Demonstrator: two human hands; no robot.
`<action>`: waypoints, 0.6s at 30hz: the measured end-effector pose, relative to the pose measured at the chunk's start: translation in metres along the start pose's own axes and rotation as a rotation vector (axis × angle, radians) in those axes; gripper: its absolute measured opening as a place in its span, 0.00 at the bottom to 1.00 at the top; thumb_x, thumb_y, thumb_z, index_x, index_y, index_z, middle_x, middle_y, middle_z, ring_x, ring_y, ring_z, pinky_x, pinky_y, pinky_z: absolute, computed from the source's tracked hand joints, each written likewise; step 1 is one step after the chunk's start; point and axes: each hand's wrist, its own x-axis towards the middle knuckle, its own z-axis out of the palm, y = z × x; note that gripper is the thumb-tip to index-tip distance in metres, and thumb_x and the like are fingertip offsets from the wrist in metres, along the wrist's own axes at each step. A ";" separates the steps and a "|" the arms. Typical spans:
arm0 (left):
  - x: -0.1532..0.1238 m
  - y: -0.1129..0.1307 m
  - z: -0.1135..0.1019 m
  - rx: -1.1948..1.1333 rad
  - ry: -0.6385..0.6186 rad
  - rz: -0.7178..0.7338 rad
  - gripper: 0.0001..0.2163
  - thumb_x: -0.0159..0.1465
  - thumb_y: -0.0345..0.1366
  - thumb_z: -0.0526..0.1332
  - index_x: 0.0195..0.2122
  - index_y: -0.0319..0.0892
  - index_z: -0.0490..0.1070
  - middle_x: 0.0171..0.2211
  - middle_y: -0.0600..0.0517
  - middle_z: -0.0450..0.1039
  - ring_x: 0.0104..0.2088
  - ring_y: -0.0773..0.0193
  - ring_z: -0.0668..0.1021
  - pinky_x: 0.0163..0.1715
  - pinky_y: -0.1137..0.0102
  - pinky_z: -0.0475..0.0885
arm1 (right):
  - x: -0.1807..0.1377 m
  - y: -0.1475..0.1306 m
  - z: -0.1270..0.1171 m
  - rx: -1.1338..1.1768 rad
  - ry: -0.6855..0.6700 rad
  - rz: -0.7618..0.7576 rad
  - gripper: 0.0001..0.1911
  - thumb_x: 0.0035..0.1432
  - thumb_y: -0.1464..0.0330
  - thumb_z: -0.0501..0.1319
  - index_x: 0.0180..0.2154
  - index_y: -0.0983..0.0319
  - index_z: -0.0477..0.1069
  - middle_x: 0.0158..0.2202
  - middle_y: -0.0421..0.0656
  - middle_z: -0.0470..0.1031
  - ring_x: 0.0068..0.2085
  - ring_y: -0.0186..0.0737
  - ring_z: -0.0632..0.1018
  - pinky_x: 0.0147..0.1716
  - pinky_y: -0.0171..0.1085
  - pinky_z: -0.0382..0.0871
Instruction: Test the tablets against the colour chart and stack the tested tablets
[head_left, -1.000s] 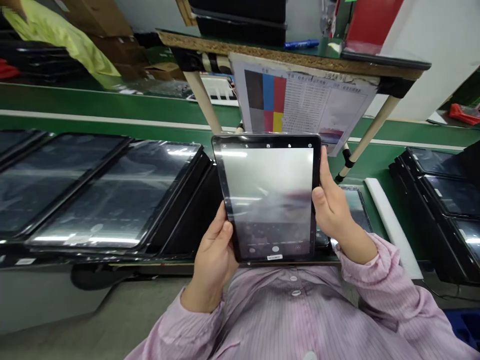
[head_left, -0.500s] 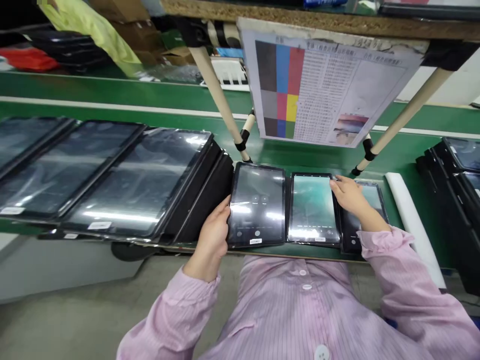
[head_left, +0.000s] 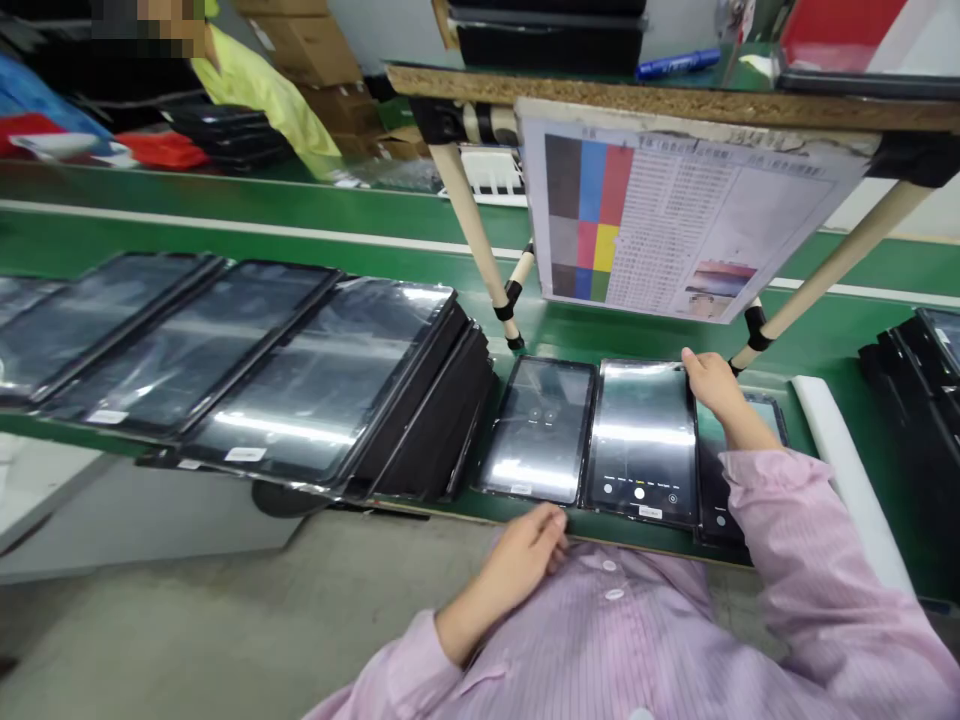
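Note:
Three tablets lie in a row at the bench's front edge. My right hand (head_left: pixel 716 388) pinches the upper right corner of the middle tablet (head_left: pixel 641 450), whose screen shows a camera screen with a round white button. My left hand (head_left: pixel 519 562) is loosely curled just below the left tablet (head_left: pixel 536 430), near the bench edge, and I see nothing in it. A bright glare crosses both of these screens. The right tablet (head_left: pixel 757 420) is partly covered by my right wrist and sleeve.
Overlapping stacks of film-covered tablets (head_left: pixel 315 380) spread along the left. A white foam strip (head_left: pixel 851 480) and more stacked black tablets (head_left: pixel 907 400) are on the right. A printed chart (head_left: pixel 675 220) hangs from a shelf (head_left: pixel 637 105) on pipe legs. Someone in yellow stands across the bench.
My left hand has left the left tablet's side and moved right and down to the bench edge. The middle screen went from teal to a glare-lit camera screen. My view shifted.

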 end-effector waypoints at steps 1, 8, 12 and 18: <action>0.000 -0.011 0.011 -0.061 -0.071 -0.062 0.24 0.59 0.60 0.73 0.38 0.41 0.78 0.33 0.44 0.82 0.36 0.52 0.84 0.43 0.56 0.81 | -0.011 0.001 -0.002 0.080 0.012 -0.017 0.34 0.67 0.40 0.48 0.41 0.61 0.76 0.44 0.56 0.80 0.54 0.58 0.78 0.60 0.56 0.70; 0.012 -0.029 0.042 -0.400 -0.306 -0.196 0.35 0.58 0.72 0.67 0.40 0.38 0.78 0.42 0.34 0.84 0.46 0.45 0.86 0.53 0.52 0.78 | -0.087 0.020 -0.001 0.797 0.193 -0.044 0.30 0.58 0.41 0.62 0.53 0.52 0.72 0.44 0.46 0.80 0.39 0.47 0.80 0.37 0.45 0.77; 0.000 -0.004 0.044 -0.487 -0.346 -0.098 0.29 0.62 0.64 0.70 0.46 0.40 0.80 0.42 0.42 0.85 0.41 0.52 0.86 0.46 0.58 0.81 | -0.106 0.007 -0.014 0.994 0.269 -0.057 0.24 0.56 0.45 0.68 0.50 0.49 0.78 0.48 0.49 0.81 0.44 0.52 0.82 0.40 0.49 0.77; -0.010 0.048 0.032 -0.651 -0.391 0.072 0.37 0.61 0.54 0.76 0.69 0.54 0.68 0.49 0.48 0.84 0.40 0.53 0.87 0.39 0.56 0.85 | -0.142 -0.054 -0.042 1.109 0.310 -0.243 0.40 0.52 0.44 0.69 0.66 0.41 0.69 0.56 0.50 0.81 0.51 0.61 0.83 0.45 0.61 0.80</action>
